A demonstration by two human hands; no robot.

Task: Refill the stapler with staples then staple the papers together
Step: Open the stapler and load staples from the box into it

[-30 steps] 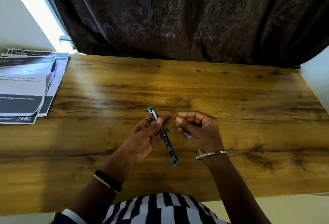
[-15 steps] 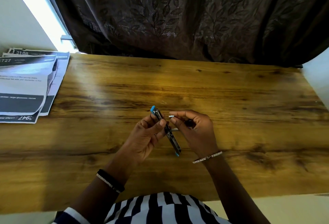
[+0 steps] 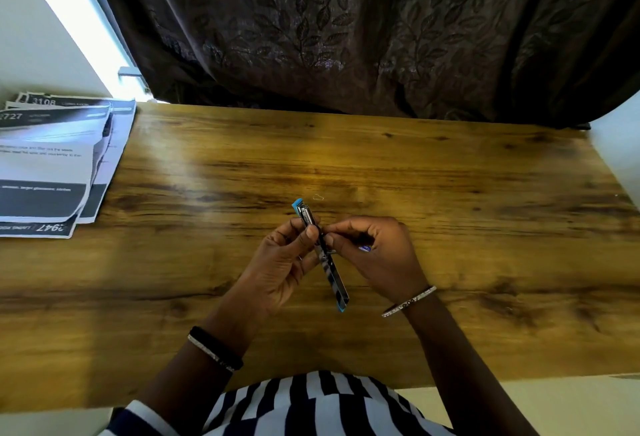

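A small blue and black stapler (image 3: 329, 262) is spread open lengthwise and held above the middle of the wooden table (image 3: 450, 228). My left hand (image 3: 280, 269) grips it near its far end with thumb and fingers. My right hand (image 3: 374, 255) pinches at the metal channel beside the left thumb, fingers closed; whatever it pinches is too small to make out. A small blue thing (image 3: 364, 248) shows inside the right palm. The printed papers (image 3: 52, 162) lie in a loose stack at the table's far left.
A single bent staple (image 3: 318, 197) lies on the wood just beyond the stapler. A dark leaf-patterned curtain (image 3: 346, 27) hangs behind the table. Pale walls flank both sides.
My right hand has moved left onto the stapler's channel, and its fingertips now meet my left thumb. The small strip seen at its fingertips earlier no longer shows. The stapler stays in the left hand.
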